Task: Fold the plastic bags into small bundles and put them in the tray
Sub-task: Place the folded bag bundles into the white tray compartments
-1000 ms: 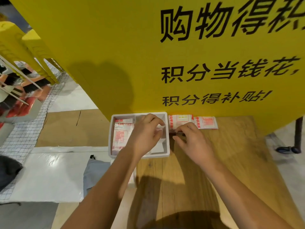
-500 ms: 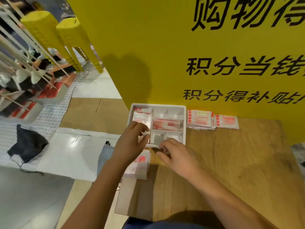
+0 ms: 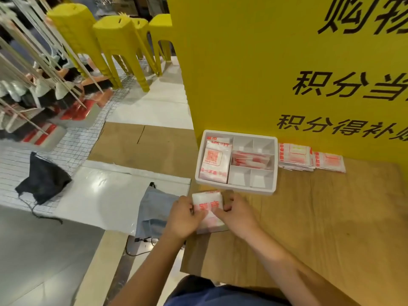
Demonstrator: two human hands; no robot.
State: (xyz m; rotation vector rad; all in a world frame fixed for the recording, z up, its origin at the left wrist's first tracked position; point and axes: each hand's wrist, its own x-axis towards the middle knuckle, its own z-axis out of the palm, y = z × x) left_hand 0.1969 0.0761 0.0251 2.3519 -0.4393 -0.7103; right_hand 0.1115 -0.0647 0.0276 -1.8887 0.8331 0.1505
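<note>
The left hand point(image 3: 184, 217) and right hand point(image 3: 239, 215) each pinch a side of the bags point(image 3: 207, 200), fingers holding them flat on the surface point(image 3: 320, 217) just before the tray point(image 3: 236, 188), probably to steady them for folding.

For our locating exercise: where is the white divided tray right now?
Head view: the white tray sits at the wooden table's left edge, against the yellow board, beyond the left hand and right hand holding a bag, with bag piles to its right.
</note>
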